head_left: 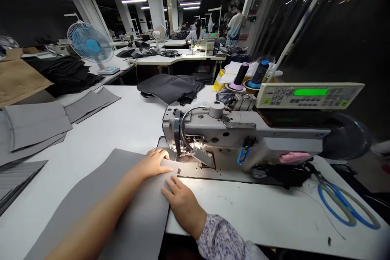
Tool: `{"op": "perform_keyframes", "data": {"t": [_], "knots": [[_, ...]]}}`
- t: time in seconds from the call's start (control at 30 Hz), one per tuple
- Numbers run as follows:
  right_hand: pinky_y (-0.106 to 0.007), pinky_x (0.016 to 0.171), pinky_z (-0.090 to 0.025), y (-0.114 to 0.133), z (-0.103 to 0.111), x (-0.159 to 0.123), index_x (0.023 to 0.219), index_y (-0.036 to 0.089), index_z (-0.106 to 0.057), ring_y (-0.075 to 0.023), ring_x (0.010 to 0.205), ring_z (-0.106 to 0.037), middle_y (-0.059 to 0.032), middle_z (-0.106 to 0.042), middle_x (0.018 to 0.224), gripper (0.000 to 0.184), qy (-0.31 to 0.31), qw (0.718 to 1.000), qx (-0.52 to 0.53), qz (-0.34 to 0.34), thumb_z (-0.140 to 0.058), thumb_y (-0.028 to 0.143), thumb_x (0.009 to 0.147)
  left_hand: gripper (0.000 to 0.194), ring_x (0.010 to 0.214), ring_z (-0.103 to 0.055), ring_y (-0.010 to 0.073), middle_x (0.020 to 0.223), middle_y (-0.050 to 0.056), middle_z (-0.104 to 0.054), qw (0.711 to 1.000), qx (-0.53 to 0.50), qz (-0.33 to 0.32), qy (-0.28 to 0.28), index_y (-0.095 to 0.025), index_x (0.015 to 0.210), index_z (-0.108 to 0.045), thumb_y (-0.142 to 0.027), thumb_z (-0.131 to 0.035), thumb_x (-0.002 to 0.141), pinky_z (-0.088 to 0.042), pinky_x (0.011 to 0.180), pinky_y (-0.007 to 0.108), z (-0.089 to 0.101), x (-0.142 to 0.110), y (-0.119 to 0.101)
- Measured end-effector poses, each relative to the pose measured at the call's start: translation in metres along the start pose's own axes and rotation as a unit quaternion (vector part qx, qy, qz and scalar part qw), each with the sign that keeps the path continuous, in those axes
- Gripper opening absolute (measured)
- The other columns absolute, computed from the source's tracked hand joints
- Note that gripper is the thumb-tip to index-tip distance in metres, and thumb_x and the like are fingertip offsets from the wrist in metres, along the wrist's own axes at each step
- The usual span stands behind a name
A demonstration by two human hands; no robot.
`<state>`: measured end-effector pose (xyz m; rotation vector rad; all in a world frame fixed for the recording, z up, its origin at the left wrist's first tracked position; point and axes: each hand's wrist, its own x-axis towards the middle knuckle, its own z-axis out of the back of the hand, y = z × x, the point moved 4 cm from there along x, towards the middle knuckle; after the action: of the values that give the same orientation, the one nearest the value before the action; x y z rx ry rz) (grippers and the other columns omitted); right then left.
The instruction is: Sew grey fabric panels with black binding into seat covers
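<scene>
A large grey fabric panel [140, 215] lies on the white table, its far end at the needle area of a sewing machine [213, 130]. My left hand [154, 163] rests on the panel's far end beside the presser foot, its thumb spread away from the fingers. Just nearer to me, my right hand [185, 207] lies at the panel's right edge, fingertips apart on the fabric. Neither hand shows a closed grip. The machine's lamp lights the needle area, where small parts hide the exact stitching point.
Blue-handled scissors [347, 205] lie at the right, and small blue thread snips [243, 154] are on the machine. Grey cut pieces [39, 124] are at the left, dark panels [170, 85] behind. Two thread cones [242, 74] stand past the machine. A fan [91, 44] and other people are farther back.
</scene>
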<state>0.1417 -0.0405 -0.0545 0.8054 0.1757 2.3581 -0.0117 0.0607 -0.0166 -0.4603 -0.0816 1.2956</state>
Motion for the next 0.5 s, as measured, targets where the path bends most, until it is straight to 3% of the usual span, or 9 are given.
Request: {"op": "perform_keyframes", "data": {"t": [0.17,0.33,0.5], "knots": [[-0.043,0.100,-0.056,0.001,-0.004,-0.004,0.100,0.011,-0.068,-0.0290,0.117,-0.061,-0.0157,-0.068,0.112,0.023,-0.019,1.000,-0.018,-0.002,-0.053,-0.003,0.089,0.023,0.100,-0.061,0.0244,0.105,0.003,-0.068,0.998,-0.059,0.009,0.017,-0.024,0.085,-0.062,-0.046,-0.061,0.081,-0.048,0.084,0.034,0.004,0.011,0.004],[-0.045,0.101,-0.056,0.001,-0.007,-0.003,0.102,0.010,-0.069,-0.0292,0.119,-0.061,-0.0169,-0.068,0.113,0.029,-0.019,1.000,-0.007,-0.016,-0.049,-0.005,0.088,0.029,0.092,-0.065,0.0224,0.098,0.001,-0.072,0.993,-0.100,0.037,0.056,-0.024,0.091,-0.069,-0.050,-0.059,0.083,-0.048,0.078,0.032,0.000,0.016,0.010],[-0.044,0.101,-0.057,0.003,-0.005,-0.003,0.103,0.008,-0.069,-0.0298,0.119,-0.061,-0.0175,-0.068,0.114,0.027,-0.047,0.999,-0.020,-0.010,-0.048,-0.003,0.091,0.033,0.090,-0.066,0.0222,0.093,0.001,-0.073,0.993,-0.095,0.039,0.054,-0.022,0.087,-0.069,-0.052,-0.057,0.082,-0.046,0.074,0.030,-0.001,0.017,0.009]]}}
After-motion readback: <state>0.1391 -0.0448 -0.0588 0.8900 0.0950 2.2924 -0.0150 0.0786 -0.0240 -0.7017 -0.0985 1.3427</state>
